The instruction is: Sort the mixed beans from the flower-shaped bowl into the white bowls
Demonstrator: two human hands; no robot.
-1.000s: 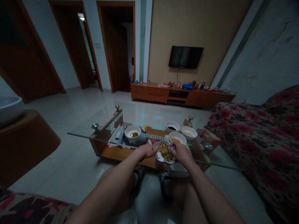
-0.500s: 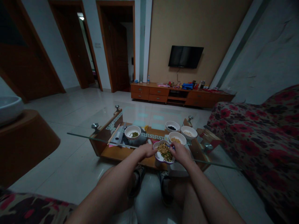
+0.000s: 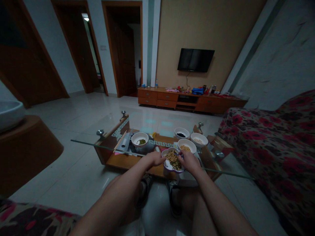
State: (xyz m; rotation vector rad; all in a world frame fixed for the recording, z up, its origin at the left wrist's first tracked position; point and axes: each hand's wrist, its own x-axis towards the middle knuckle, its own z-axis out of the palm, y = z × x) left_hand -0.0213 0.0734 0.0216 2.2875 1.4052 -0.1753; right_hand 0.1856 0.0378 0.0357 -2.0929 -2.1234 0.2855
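Over the front edge of the glass table, my left hand (image 3: 157,158) is closed on the left rim of a white bowl (image 3: 168,167) with a purple edge. Yellow soybeans and green mung beans lie mixed in it. At the bowl's right side, my right hand (image 3: 189,160) is closed on a thin bluish utensil (image 3: 177,154), mostly hidden by the fingers. Just behind stands a white bowl of soybeans (image 3: 186,145). Past it are a bowl of black beans (image 3: 181,133) and a bowl of pale pieces (image 3: 199,139). Left of these sits a bowl of mung beans (image 3: 139,140).
Chopsticks (image 3: 119,141) lie on the left part of the glass table (image 3: 86,139), near a clear plastic item. A white box-like thing (image 3: 188,177) is below my right hand. A floral sofa (image 3: 265,141) stands at right, a TV cabinet (image 3: 167,96) across the room.
My right hand has shifted slightly at the bowl, and the beans inside lie a little differently, with more white showing at the lower left. My left hand stays on the rim.
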